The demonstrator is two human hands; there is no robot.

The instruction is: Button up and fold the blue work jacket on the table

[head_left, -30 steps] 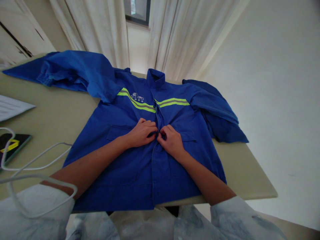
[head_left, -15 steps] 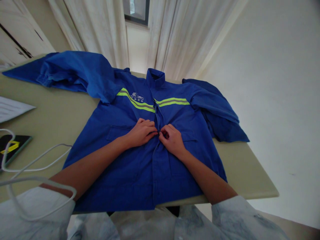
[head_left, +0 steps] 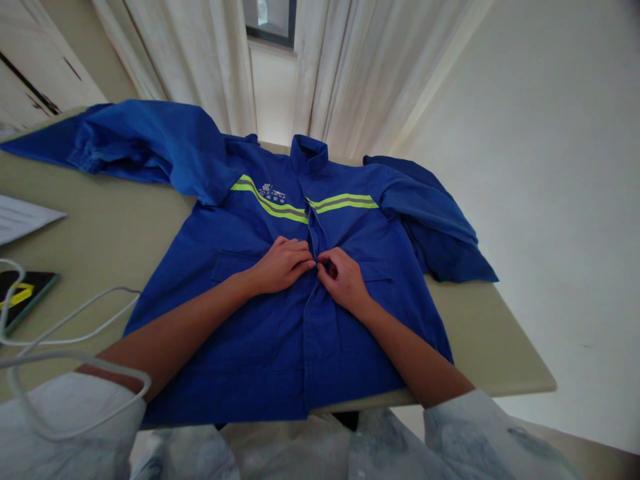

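A blue work jacket (head_left: 235, 313) with yellow-green reflective stripes lies face up on a beige table (head_left: 100, 233), collar away from me and sleeves spread to both sides. My left hand (head_left: 280, 265) and my right hand (head_left: 343, 280) meet at the jacket's front opening, about mid-chest. Both hands have their fingers curled and pinch the fabric edges of the placket. What sits between the fingertips is too small to make out.
A white cable (head_left: 65, 320) loops over the table's left part, beside a dark booklet (head_left: 23, 293) and a sheet of paper (head_left: 25, 217). Pale curtains (head_left: 200, 67) hang behind the table. The table's right edge (head_left: 520, 360) drops to a light floor.
Both hands stay at the front opening with only slight finger movement. The view has shifted a little.
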